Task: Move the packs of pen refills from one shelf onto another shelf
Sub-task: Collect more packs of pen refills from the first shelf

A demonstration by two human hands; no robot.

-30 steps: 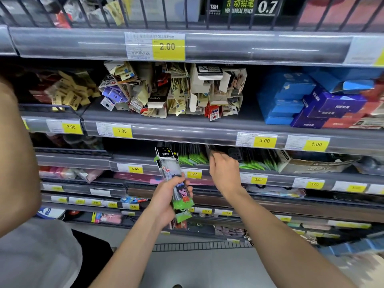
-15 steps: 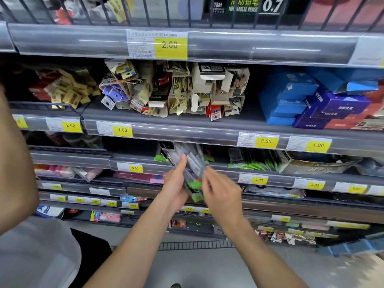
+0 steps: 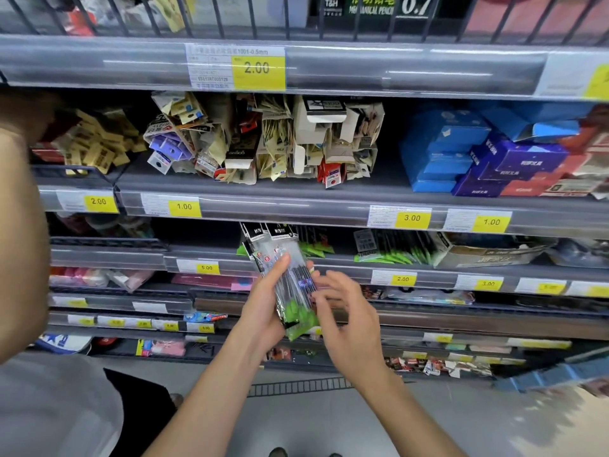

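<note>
Several packs of pen refills (image 3: 290,285) stand bunched in the left hand (image 3: 263,311), fingers curled round them, long axis near upright and tilted left at the top. They are held in front of the shelf (image 3: 329,262) where more green-ended packs (image 3: 382,255) lie, far and right. The right hand (image 3: 346,311) hovers just right of the bunch, fingers spread, holding nothing.

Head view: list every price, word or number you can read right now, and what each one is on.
"2.00", "1001-0.5mm": top rail tag.
"0.7", "T&H": black sign.
"2.00": left tag.
"1.00": second rail tag.
"3.00": tag.
"1.00": right tag.
"5.00": tag.
"2.00": lower tag.
Refill packs in the left hand: header print too small to read.
Lower tags: blurred.
</note>
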